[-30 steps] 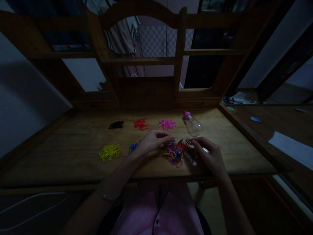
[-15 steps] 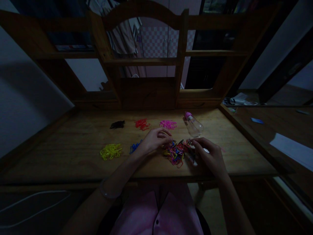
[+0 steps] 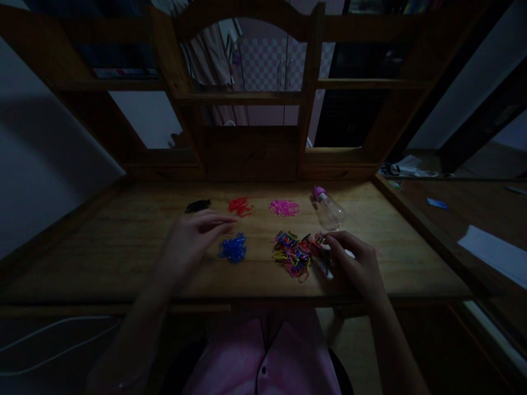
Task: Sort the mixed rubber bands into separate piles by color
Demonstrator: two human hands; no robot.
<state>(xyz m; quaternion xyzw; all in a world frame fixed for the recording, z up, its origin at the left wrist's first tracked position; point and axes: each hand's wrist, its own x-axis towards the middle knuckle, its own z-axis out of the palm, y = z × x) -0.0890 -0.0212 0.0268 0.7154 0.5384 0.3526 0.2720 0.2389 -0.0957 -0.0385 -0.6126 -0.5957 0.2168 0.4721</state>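
Note:
A mixed heap of small coloured rubber bands (image 3: 293, 257) lies on the wooden desk in front of me. At its right edge, my right hand (image 3: 357, 260) has thumb and fingers closed together; what they grip among the bands is unclear. Something shiny and partly see-through (image 3: 324, 269) lies below those fingers. My left hand (image 3: 185, 244), blurred by motion, is over the desk left of the blue bands (image 3: 233, 248). Its fingertips are pinched together, and anything between them is too small to make out. Behind are black bands (image 3: 198, 206), red bands (image 3: 240, 207) and pink bands (image 3: 284, 207).
A clear bulb-shaped bottle with a pink cap (image 3: 329, 209) lies behind the mixed heap. A wooden shelf unit (image 3: 251, 153) rises along the desk's back. To the right, white paper (image 3: 494, 252) and a blue card (image 3: 437, 203) rest on another surface.
My left hand has moved from the mixed heap leftward past the blue bands, uncovering them and now hiding the yellow pile. My right hand has stayed at the heap's edge.

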